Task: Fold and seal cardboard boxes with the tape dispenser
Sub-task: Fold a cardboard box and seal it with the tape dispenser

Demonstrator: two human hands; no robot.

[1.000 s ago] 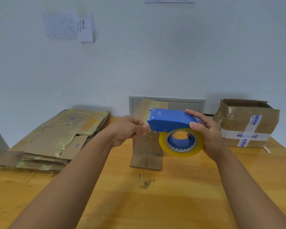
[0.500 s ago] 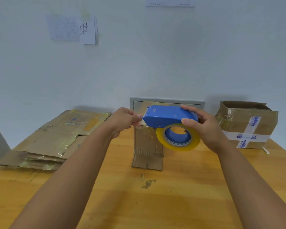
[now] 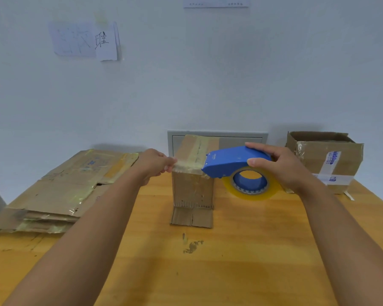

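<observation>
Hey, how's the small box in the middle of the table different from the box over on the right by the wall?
The middle box is narrow and tall, with its top closed under clear tape; the right box is wider, with its top open. The middle box carries only yellowish clear tape; the right box has white tape with blue print. The middle box's bottom flaps splay onto the table. Both are worn brown cardboard.

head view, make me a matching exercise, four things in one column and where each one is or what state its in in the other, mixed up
Things:
1. tape dispenser
2. flattened cardboard stack
3. narrow upright box
4. open box with white tape

Places or states:
A. far right of the table, by the wall
B. standing mid-table, top flaps taped
C. gripped in the right hand
D. lying flat on the table's left side

Pairs: 1-C, 2-D, 3-B, 4-A
</observation>
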